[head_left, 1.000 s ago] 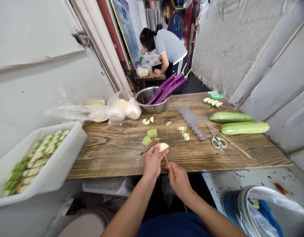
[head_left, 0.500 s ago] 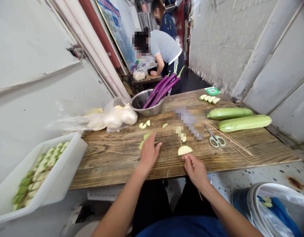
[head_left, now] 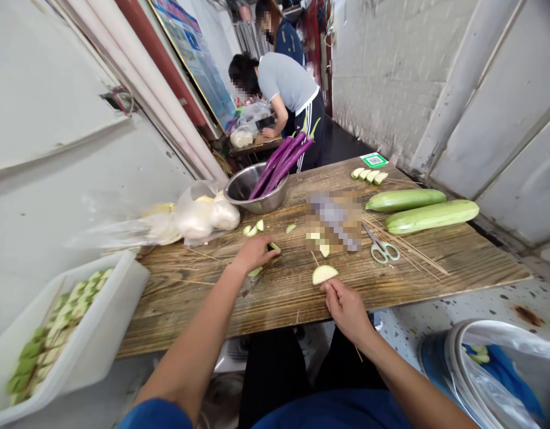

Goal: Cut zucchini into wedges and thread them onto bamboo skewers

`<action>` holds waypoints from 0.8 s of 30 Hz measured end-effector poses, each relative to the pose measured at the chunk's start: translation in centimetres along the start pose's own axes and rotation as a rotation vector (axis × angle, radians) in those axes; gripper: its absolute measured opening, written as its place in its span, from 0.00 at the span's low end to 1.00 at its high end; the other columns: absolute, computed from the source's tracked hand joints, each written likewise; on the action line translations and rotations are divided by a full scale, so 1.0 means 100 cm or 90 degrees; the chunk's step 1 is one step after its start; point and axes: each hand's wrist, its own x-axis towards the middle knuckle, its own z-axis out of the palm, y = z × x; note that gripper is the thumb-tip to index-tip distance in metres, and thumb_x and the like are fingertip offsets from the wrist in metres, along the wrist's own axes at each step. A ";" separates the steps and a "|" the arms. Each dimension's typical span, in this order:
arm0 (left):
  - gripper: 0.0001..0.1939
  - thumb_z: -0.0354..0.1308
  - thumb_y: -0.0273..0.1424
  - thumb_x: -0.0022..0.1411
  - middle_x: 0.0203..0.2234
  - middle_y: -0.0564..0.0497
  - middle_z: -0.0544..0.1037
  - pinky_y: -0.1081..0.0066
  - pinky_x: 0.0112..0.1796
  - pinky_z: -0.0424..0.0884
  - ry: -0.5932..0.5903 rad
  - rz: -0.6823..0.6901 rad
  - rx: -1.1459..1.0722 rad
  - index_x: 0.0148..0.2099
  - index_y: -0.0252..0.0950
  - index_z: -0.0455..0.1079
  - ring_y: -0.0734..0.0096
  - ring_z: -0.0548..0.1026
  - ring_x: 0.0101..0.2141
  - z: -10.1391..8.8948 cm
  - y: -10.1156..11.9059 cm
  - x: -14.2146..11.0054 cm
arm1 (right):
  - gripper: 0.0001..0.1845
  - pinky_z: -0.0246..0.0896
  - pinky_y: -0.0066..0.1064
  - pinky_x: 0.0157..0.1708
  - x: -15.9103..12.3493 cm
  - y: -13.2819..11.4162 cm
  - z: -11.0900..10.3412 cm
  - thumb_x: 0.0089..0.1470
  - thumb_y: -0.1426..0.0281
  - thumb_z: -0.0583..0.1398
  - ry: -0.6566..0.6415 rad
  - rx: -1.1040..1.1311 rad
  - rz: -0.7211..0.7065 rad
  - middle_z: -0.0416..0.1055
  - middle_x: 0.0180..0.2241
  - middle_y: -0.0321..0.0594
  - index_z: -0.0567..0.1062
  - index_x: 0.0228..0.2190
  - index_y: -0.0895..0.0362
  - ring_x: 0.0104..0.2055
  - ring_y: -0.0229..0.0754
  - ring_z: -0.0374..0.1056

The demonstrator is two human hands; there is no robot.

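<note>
One slice (head_left: 325, 274) sits on the skewer (head_left: 315, 259) at the near middle of the table (head_left: 283, 304), its flat face turned up and the stick's tip clear beyond it. The right hand (head_left: 346, 304) is closed in a pinch on that skewer just below the slice; such a short grip probably steadies the thin stick and stops the slice sliding down, while the tail hangs free past the near edge. To the left, the left hand (head_left: 252, 253) is half curled, palm down, thumb and fingertips around a green chunk (head_left: 273, 246); I cannot tell whether it has a firm hold. A second piece (head_left: 255, 272) lies under that wrist, within easy reach. Loose sticks (head_left: 424, 257) and scissors (head_left: 384, 251) lie together on the right, likely for handy picking up, beside two zucchini (head_left: 429, 217). At the far right, four slices (head_left: 369, 176) lie in a row, seemingly on one stick and out of the way. The tub (head_left: 118, 316) at the left holds stacked skewered pieces, its high walls presumably keeping them together. Eggplants (head_left: 281, 164) lean over the far bowl (head_left: 257, 204), evidently too long for it.
</note>
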 end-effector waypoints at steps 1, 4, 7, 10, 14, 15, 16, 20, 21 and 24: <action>0.16 0.55 0.40 0.54 0.38 0.44 0.76 0.66 0.45 0.62 0.029 -0.001 -0.040 0.41 0.37 0.72 0.59 0.72 0.40 0.000 0.002 -0.001 | 0.14 0.52 0.25 0.23 0.000 0.000 0.000 0.59 0.68 0.46 -0.004 0.000 0.001 0.66 0.18 0.35 0.68 0.29 0.57 0.22 0.38 0.64; 0.14 0.53 0.41 0.56 0.35 0.47 0.77 0.68 0.43 0.63 0.167 -0.032 -0.202 0.37 0.37 0.73 0.62 0.72 0.39 0.004 0.014 -0.008 | 0.14 0.52 0.25 0.23 -0.002 -0.002 -0.001 0.59 0.68 0.46 -0.015 0.000 -0.007 0.67 0.20 0.35 0.68 0.29 0.57 0.22 0.38 0.64; 0.15 0.52 0.41 0.57 0.30 0.48 0.77 0.68 0.40 0.66 0.294 -0.145 -0.461 0.35 0.34 0.71 0.66 0.73 0.34 0.012 0.033 -0.021 | 0.13 0.52 0.25 0.23 -0.005 -0.005 -0.001 0.58 0.69 0.46 -0.024 -0.005 -0.029 0.68 0.21 0.36 0.68 0.29 0.57 0.23 0.37 0.64; 0.14 0.54 0.39 0.56 0.27 0.48 0.76 0.65 0.36 0.70 0.278 -0.229 -0.809 0.34 0.32 0.68 0.68 0.75 0.29 0.017 0.050 -0.038 | 0.13 0.52 0.25 0.24 -0.008 -0.009 0.001 0.58 0.70 0.46 -0.040 -0.006 -0.054 0.69 0.23 0.37 0.68 0.29 0.57 0.23 0.36 0.63; 0.06 0.58 0.29 0.54 0.29 0.45 0.76 0.67 0.33 0.72 0.204 -0.293 -1.077 0.32 0.30 0.67 0.71 0.74 0.27 0.017 0.055 -0.053 | 0.13 0.52 0.25 0.26 -0.008 -0.013 0.008 0.59 0.71 0.45 -0.097 -0.014 -0.085 0.69 0.24 0.37 0.67 0.28 0.56 0.24 0.36 0.63; 0.04 0.57 0.26 0.54 0.29 0.44 0.75 0.69 0.32 0.72 0.181 -0.313 -1.131 0.33 0.29 0.67 0.73 0.74 0.26 0.017 0.054 -0.054 | 0.13 0.52 0.25 0.26 -0.007 -0.014 0.011 0.59 0.71 0.46 -0.107 -0.026 -0.088 0.69 0.24 0.37 0.67 0.28 0.57 0.24 0.37 0.63; 0.03 0.56 0.23 0.55 0.29 0.43 0.75 0.72 0.30 0.72 0.156 -0.333 -1.189 0.34 0.28 0.67 0.75 0.73 0.25 0.018 0.053 -0.055 | 0.13 0.52 0.26 0.27 -0.007 -0.015 0.013 0.59 0.71 0.46 -0.114 -0.040 -0.090 0.69 0.24 0.37 0.67 0.28 0.57 0.24 0.37 0.64; 0.06 0.50 0.21 0.59 0.29 0.42 0.74 0.85 0.17 0.63 0.106 -0.365 -1.408 0.36 0.26 0.67 0.86 0.66 0.18 0.024 0.050 -0.050 | 0.12 0.52 0.26 0.27 -0.007 -0.019 0.016 0.58 0.71 0.47 -0.146 -0.063 -0.092 0.70 0.25 0.38 0.68 0.29 0.56 0.25 0.38 0.65; 0.06 0.50 0.22 0.60 0.28 0.44 0.74 0.86 0.15 0.60 0.115 -0.372 -1.439 0.36 0.26 0.67 0.87 0.63 0.16 0.025 0.050 -0.049 | 0.12 0.52 0.25 0.27 -0.008 -0.021 0.016 0.58 0.71 0.47 -0.153 -0.062 -0.094 0.70 0.25 0.37 0.68 0.29 0.56 0.25 0.38 0.65; 0.05 0.53 0.26 0.59 0.21 0.50 0.72 0.85 0.14 0.61 0.175 -0.452 -1.467 0.34 0.29 0.67 0.86 0.63 0.14 0.025 0.055 -0.046 | 0.12 0.51 0.25 0.26 -0.011 -0.026 0.016 0.58 0.72 0.47 -0.160 -0.059 -0.097 0.68 0.23 0.36 0.68 0.29 0.56 0.24 0.37 0.64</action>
